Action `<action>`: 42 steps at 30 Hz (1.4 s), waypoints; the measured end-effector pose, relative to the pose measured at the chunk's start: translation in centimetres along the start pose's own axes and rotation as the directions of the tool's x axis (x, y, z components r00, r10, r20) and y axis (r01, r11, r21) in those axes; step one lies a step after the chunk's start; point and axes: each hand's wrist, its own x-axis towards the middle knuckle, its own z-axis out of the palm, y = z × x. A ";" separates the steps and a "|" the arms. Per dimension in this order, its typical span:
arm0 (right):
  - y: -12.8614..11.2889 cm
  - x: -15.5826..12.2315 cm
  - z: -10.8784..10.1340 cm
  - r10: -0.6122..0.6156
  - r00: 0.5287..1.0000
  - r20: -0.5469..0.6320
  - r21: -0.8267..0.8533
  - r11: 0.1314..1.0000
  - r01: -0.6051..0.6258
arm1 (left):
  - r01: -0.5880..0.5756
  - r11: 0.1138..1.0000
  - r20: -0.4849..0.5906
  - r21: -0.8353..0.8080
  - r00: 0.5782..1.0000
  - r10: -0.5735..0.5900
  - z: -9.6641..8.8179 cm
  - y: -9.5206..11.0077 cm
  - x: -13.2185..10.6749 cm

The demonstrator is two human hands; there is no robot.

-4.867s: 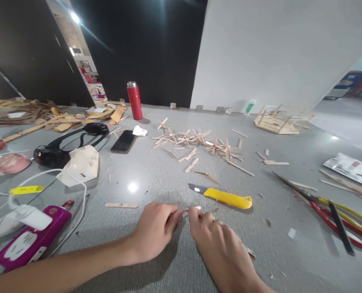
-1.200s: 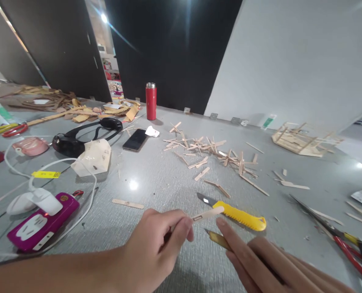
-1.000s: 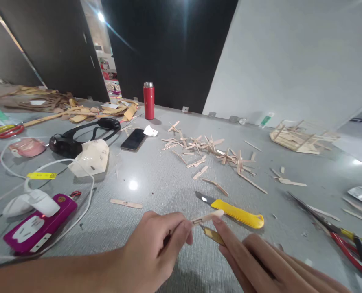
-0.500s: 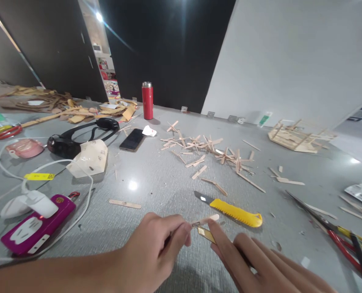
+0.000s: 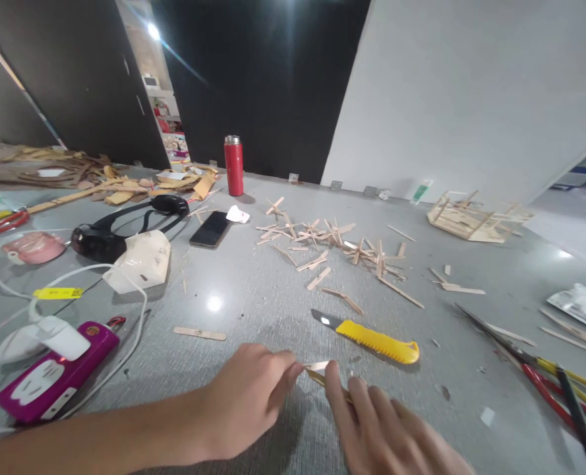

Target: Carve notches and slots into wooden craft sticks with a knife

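Observation:
My left hand point(image 5: 253, 396) is closed in a pinch, thumb against finger, on a small wooden craft stick point(image 5: 317, 365) that pokes out to the right. A slim, flat gold-coloured tool point(image 5: 315, 377) is held in my right hand point(image 5: 372, 422), its tip close to the stick beside my left fingertips. The rest of that tool is hidden under my fingers, so its kind cannot be made out. My right index finger reaches the stick's far end. Just beyond my hands lies a yellow utility knife point(image 5: 376, 340) with its dark blade out. Another craft stick point(image 5: 200, 334) lies flat on the left.
Split and crossed wooden sticks point(image 5: 332, 234) are scattered mid-table. Red-handled scissors point(image 5: 530, 363) lie right. A wooden stick frame point(image 5: 473, 221) stands farther back. Left are a purple power strip point(image 5: 82, 369) with white cables, a black headset point(image 5: 99, 243), a phone point(image 5: 210, 229) and a red bottle point(image 5: 234, 166).
My right hand has moved left, closer to my left fingers. The gold-coloured tool now angles in close against the stick, less of which shows. The whole view has shifted slightly.

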 end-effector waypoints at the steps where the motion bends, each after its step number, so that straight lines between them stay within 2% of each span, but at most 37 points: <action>1: -0.8 -0.3 0.5 -0.001 1.000 0.016 -0.035 0.999 0.002 | -0.008 0.999 0.006 0.048 1.000 0.008 0.6 -0.4 0.1; 6: -3.3 -0.2 1.8 0.068 0.984 0.162 -0.102 0.993 -0.052 | 0.007 0.995 -0.061 0.104 0.998 -0.001 2.4 -1.4 0.4; 15: -3.2 1.0 1.5 0.174 0.949 0.264 -0.178 0.976 -0.129 | 0.029 0.995 -0.066 0.091 0.998 -0.023 2.3 -1.3 0.4; 24: -3.9 0.9 1.1 0.160 0.921 0.356 -0.279 0.959 -0.059 | 0.035 0.993 -0.029 0.111 0.999 -0.032 2.4 -1.4 0.4; 29: -3.9 1.1 0.9 0.180 0.934 0.309 -0.295 0.952 -0.085 | 0.036 0.996 -0.017 0.080 0.999 -0.034 2.3 -1.5 0.3; 42: -3.8 1.2 0.8 0.237 0.932 0.274 -0.286 0.945 -0.157 | 0.020 0.998 -0.017 0.063 1.000 -0.019 2.0 -1.5 0.4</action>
